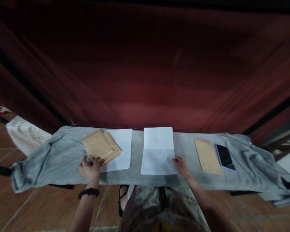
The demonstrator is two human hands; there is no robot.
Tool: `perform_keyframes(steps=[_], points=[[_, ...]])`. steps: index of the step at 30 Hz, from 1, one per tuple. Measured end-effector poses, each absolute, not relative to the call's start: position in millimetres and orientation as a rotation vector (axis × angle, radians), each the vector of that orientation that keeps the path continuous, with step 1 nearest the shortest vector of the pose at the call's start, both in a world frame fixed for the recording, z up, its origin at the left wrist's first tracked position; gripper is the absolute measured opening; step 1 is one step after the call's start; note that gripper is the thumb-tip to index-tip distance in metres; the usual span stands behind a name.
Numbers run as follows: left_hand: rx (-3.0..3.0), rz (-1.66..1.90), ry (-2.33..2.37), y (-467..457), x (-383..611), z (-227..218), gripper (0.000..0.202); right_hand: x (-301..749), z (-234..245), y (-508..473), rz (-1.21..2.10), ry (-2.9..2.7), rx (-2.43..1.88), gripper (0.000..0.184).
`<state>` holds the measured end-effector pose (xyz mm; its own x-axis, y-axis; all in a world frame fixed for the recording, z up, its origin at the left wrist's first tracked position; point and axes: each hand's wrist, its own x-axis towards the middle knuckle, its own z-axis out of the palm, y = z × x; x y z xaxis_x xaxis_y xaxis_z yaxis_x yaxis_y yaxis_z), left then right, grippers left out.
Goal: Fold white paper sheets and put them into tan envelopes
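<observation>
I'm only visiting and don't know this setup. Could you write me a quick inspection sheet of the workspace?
Surface: grey cloth, wrinkled toward both ends.
Job's things: brown envelopes overlapping white paper; creased sheet in the middle; single envelope to the right.
Clutter: phone beside the single envelope.
Hands: left hand at the brown envelopes' near edge; right hand at the creased sheet's right edge.
Cables: nothing seen for certain.
Surroundings: dark red backdrop; tiled floor.
</observation>
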<state>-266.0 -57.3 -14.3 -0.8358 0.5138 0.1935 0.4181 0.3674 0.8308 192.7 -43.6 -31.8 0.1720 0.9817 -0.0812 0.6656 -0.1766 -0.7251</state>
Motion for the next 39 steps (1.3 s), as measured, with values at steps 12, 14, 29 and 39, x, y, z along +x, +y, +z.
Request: perform_keyframes(steps=[12,14,29,39], points=[[2.37,0.744,1.511,-101,-3,-63,0.058,219,-56,-53,0.628,-1.424,-1.899,0.014],[2.452,0.632,1.533,-103,7,-72,0.058,218,-56,-60,0.558,-1.413,-1.903,0.014],[2.559,0.519,1.938,-94,-6,-93,0.059,158,-84,-67,-0.043,-2.112,-1.652,0.05],[2.439,0.644,2.101,-94,-39,-84,0.057,210,-93,-74,-0.191,-2.081,-1.842,0.057]])
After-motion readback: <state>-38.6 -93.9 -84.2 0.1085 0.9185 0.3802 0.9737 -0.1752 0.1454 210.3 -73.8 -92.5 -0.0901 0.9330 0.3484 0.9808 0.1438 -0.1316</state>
